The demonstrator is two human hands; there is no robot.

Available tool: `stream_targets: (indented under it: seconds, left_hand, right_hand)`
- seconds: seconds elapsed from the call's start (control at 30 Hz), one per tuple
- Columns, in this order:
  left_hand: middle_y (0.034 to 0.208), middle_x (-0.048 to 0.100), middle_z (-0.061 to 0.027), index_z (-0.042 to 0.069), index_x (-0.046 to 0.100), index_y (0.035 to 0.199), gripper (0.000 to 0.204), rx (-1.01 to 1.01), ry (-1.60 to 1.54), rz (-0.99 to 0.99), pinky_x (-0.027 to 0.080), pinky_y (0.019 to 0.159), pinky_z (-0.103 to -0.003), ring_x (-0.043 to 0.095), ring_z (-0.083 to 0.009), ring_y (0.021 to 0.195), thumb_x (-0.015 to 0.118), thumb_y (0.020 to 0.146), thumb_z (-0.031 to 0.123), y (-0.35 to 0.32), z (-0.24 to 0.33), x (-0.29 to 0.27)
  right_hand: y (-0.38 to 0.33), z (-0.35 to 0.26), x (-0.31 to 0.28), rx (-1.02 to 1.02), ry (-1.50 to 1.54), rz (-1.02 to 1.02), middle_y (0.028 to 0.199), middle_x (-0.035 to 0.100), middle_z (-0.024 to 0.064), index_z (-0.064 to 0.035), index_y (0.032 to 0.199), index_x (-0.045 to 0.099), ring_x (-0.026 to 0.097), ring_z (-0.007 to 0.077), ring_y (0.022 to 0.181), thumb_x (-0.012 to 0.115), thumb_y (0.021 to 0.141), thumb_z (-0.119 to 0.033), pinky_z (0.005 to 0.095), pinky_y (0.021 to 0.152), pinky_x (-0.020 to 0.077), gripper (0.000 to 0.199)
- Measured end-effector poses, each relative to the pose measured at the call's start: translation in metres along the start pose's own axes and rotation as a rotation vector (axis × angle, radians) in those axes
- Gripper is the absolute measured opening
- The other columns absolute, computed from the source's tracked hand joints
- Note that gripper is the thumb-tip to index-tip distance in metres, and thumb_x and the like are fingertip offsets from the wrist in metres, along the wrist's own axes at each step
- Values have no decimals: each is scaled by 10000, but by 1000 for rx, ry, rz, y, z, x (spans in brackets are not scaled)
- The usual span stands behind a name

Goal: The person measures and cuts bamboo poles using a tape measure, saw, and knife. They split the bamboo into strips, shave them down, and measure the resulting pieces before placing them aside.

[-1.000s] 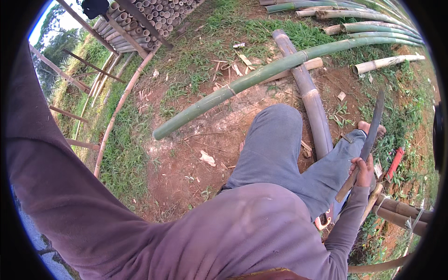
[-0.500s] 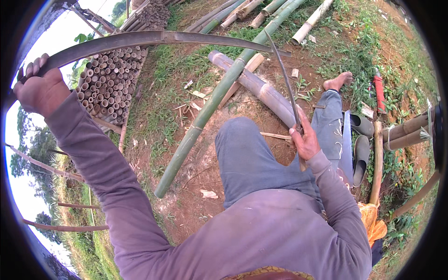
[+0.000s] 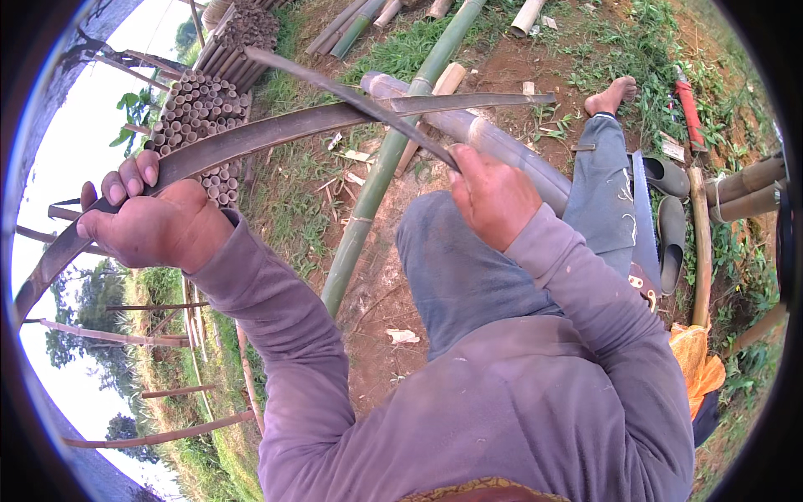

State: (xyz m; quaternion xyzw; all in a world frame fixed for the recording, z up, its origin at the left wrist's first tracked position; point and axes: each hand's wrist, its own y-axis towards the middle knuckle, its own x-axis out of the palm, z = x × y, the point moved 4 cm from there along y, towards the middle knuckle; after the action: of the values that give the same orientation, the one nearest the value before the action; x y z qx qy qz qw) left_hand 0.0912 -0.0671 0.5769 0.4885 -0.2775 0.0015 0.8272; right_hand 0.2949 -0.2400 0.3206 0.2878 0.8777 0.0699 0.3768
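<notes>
My left hand [image 3: 163, 227] is raised at the left, its fingers closed round a long, dark, curved bamboo strip [image 3: 251, 136]. The strip arches across the view, its thin far end over a grey bamboo pole [image 3: 495, 149]. My right hand [image 3: 502, 199], above my bent knee, grips a machete; its handle is hidden in the fist. The long narrow machete blade [image 3: 322, 82] points up and left and crosses the strip near its middle. Whether blade and strip touch, I cannot tell. Under both, a green bamboo pole [image 3: 361, 209] lies slanting across the grey one.
Cut bamboo tubes [image 3: 199, 113] are stacked at the far left. A handsaw [image 3: 642, 209] and dark clogs [image 3: 672, 234] lie beside my outstretched leg. Further right are a red-wrapped tool [image 3: 689, 115], a wooden pole [image 3: 700, 251] and an orange bag [image 3: 693, 361].
My left hand has come lower and inward with the strip. My right hand has risen leftward, and the machete has swung from near upright to a leftward slant across the strip.
</notes>
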Motion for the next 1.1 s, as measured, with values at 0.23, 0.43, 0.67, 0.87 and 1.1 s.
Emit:
stream_targets:
  seconds: [0.23,0.43,0.67,0.87,1.1]
  left_hand:
    - [719,405,9,75,502,1095,450,36,-6,-1,377,524,-296,398,-120,582,213,1132,418,-1,5,-13]
    - [725,415,-9,43,523,1131,465,57,44,-7,373,511,-293,397,-128,583,226,1134,402,-15,5,1]
    - [720,411,-15,22,509,1074,506,47,74,33,387,506,-299,391,-136,579,180,1133,401,6,-4,-24]
    - [696,380,-3,49,513,1034,520,-38,-147,-99,361,501,-282,387,-139,574,185,1130,441,24,-10,-27]
    - [700,387,-13,45,525,1021,456,-59,-113,-218,390,530,-320,396,-155,577,224,1126,371,63,-24,-36]
  right_hand:
    - [-22,33,4,-23,-1,80,923,697,253,-29,1198,572,684,467,798,557,1008,-198,547,721,558,256]
    - [-16,148,14,286,-233,-20,859,683,211,-67,1212,600,703,436,802,592,981,-224,547,721,573,279]
    - [-8,95,8,13,-172,36,954,718,251,-56,1197,601,704,447,885,551,1001,-243,569,799,552,276]
    - [-6,281,0,604,-345,-88,1038,727,250,-75,1224,610,709,444,938,508,1016,-257,560,823,565,294]
    - [9,184,16,232,-196,-62,1094,715,256,-79,1257,597,700,429,1019,535,1008,-262,543,896,548,316]
